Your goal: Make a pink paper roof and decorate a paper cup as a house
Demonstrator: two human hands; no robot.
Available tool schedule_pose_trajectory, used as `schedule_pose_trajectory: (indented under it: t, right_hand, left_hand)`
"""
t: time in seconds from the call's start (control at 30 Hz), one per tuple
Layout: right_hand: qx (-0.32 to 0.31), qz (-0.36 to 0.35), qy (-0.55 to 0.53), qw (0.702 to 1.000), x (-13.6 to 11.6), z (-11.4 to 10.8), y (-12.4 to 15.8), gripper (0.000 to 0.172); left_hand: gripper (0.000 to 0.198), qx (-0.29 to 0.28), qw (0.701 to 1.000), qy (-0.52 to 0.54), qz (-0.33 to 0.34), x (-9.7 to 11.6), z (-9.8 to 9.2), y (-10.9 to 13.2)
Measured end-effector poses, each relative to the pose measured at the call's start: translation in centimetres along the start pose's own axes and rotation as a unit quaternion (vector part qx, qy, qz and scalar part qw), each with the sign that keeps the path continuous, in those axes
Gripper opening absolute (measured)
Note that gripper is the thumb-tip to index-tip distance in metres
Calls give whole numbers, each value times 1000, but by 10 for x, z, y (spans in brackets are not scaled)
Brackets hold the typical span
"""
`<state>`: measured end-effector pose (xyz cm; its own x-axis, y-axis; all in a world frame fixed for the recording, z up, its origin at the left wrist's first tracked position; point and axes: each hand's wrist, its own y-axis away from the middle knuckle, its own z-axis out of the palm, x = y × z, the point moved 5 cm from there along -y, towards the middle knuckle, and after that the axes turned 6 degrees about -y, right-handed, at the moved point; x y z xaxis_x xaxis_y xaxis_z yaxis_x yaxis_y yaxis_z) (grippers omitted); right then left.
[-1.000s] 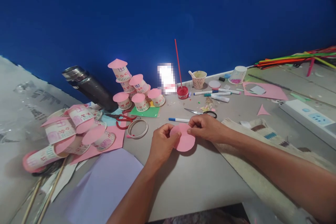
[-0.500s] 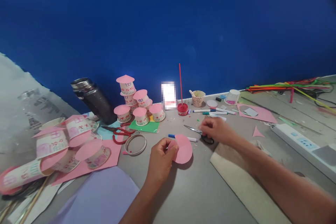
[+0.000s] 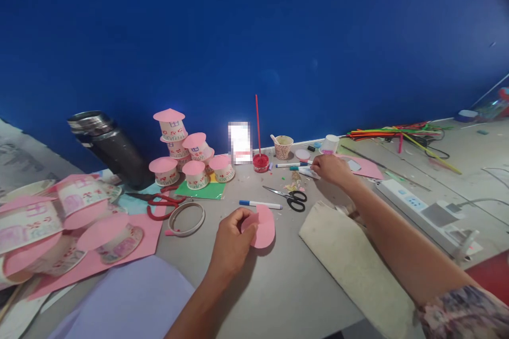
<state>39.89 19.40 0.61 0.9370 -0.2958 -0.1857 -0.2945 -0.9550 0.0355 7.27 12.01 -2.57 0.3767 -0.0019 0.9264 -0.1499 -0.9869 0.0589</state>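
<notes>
Between the thumb and fingers of my left hand is a round piece of pink paper with a cut in its upper edge, held just above the table. My right hand reaches over the marker pens at the back right, fingers drawn together at their ends; what the fingertips hold, if anything, is hidden. Small scissors with black handles lie between the hands, blades slightly apart. A blue-capped marker rests just behind the pink paper.
Decorated paper cups with pink roofs stand stacked at back left, more lying in front. Nearby are a black flask, red-handled pliers and a tape roll. A folded cloth and power strip lie right.
My right hand has left the scissors and moved back and right to the markers; the scissors lie free. My left hand still holds the pink paper. The view has swung right.
</notes>
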Motion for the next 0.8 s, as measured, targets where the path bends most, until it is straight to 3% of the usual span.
schedule_pose_trajectory:
  t: [0.2, 0.47, 0.53, 0.57, 0.67, 0.73, 0.8]
  right_hand:
    - [-22, -11, 8, 1000, 9, 5, -19, 23]
    - [-38, -55, -20, 998, 14, 15, -10, 24]
    - [-32, -79, -55, 995, 0, 9, 2, 30]
    - [-25, -106, -126, 986, -12, 5, 12, 31]
    - [-77, -237, -316, 915, -58, -3, 56, 34]
    - [-90, -292, -316, 898, -84, -3, 85, 24]
    - [-60, -323, -274, 904, -99, -1, 106, 20]
  left_hand:
    - [15, 22, 1000, -15, 2, -4, -3, -3]
    - [19, 53, 998, 36, -10, -2, -6, 0]
    - [19, 48, 997, 53, -17, 0, -6, 1]
    - [18, 47, 997, 58, -18, 1, -5, 1]
    - [12, 62, 996, 67, -9, 2, -7, 1]
    - [11, 81, 994, 76, -8, 0, -8, 0]
    - [9, 98, 991, 90, -12, -4, -9, -1]
